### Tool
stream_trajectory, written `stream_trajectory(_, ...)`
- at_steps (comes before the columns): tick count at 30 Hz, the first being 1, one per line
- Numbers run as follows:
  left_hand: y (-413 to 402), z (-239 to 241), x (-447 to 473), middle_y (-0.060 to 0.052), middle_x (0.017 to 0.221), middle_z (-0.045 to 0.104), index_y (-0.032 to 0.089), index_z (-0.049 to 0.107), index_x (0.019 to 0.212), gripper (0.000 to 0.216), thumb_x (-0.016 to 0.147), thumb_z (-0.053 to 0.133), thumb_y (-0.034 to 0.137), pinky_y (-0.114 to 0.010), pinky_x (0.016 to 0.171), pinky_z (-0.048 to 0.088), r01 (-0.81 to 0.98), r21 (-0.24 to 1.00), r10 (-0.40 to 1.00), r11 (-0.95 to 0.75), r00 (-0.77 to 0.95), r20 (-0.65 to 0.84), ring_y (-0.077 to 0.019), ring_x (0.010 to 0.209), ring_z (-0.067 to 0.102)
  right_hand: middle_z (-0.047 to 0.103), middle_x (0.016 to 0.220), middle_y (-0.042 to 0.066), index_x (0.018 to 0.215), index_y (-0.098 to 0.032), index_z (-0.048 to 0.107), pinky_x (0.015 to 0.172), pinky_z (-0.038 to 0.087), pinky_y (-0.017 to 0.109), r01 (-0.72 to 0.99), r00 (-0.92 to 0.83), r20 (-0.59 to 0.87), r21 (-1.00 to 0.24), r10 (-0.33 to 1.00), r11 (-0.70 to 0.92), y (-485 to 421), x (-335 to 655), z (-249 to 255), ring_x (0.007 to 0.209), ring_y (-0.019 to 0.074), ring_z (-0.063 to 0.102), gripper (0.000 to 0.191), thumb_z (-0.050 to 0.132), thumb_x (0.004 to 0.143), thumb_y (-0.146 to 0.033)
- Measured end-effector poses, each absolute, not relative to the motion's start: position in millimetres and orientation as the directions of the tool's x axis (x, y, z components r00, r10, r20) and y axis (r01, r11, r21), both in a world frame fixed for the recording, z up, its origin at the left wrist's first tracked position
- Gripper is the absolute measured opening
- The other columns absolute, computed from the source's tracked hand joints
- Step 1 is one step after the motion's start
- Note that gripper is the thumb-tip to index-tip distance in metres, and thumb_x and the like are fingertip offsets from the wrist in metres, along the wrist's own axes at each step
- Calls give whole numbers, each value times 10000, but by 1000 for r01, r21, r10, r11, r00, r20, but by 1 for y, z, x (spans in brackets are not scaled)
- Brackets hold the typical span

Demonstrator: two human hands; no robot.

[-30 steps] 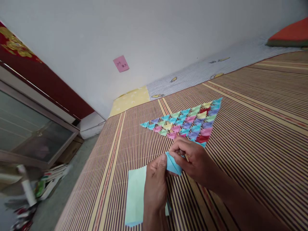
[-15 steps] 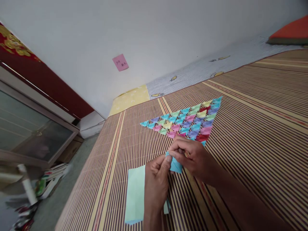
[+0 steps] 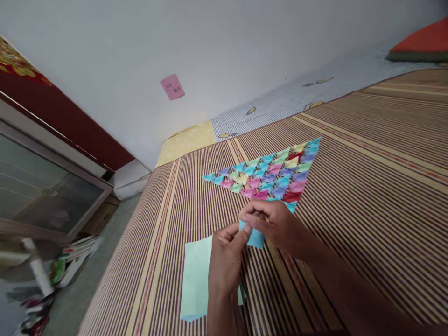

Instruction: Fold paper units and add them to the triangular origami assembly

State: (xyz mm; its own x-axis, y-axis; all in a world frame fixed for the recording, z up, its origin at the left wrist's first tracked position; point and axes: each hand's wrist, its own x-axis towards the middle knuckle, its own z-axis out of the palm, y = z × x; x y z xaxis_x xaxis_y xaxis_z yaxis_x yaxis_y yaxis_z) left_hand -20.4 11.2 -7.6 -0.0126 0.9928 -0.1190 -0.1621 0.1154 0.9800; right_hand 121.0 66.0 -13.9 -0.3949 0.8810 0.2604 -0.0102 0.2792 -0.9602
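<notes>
Surface: striped mat (image 3: 350,186).
Done: triangle of folded pieces (image 3: 273,175) is laid out.
In hand: blue piece (image 3: 255,238) is pinched by fingers of left hand (image 3: 226,261) and right hand (image 3: 276,224).
Left: green sheet (image 3: 196,280), unfolded.

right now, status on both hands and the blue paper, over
Left hand and right hand both pinch the blue paper over the mat. Coloured paper triangle lies just past the right hand. Green sheet lies under the left wrist.

Small folded paper (image 3: 255,239) noted as sky blue. Paper stack (image 3: 196,275) recorded pale mint. Triangular mosaic (image 3: 269,175) patterned in blue, pink, purple, yellow, green, red. Mat (image 3: 350,186) striped brown and tan. Wall note (image 3: 172,87) seen pink.
</notes>
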Motion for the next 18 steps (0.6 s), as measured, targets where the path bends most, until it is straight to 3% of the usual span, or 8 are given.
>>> stream_trajectory(5,17,-16,-23,-6,609,624,141,765,706,297,679,862,420,-264,619,413,-419,904,961,88,-204,-188,-130,590,511,540,624,-18,686,-189,571,560,379,264,-36,-444,183,-982,877,186,72,122,-24,593,135,499,413,543,943,-511)
stream_trajectory(14,20,-19,-22,1,601,610,123,716,666,388,616,898,462,-216,521,357,-457,889,930,31,-313,-193,-85,534,464,450,535,-43,590,-209,460,498,287,256,54,-521,149,-977,840,207,67,115,-25,507,116,400,387,534,915,-405)
stream_trajectory(18,19,-21,-24,59,515,506,140,701,648,362,656,882,453,-197,467,295,-419,908,917,4,-360,-170,-59,475,372,422,537,-48,595,-211,436,491,274,254,35,-525,118,-987,843,160,69,116,-27,503,111,377,360,528,902,-375)
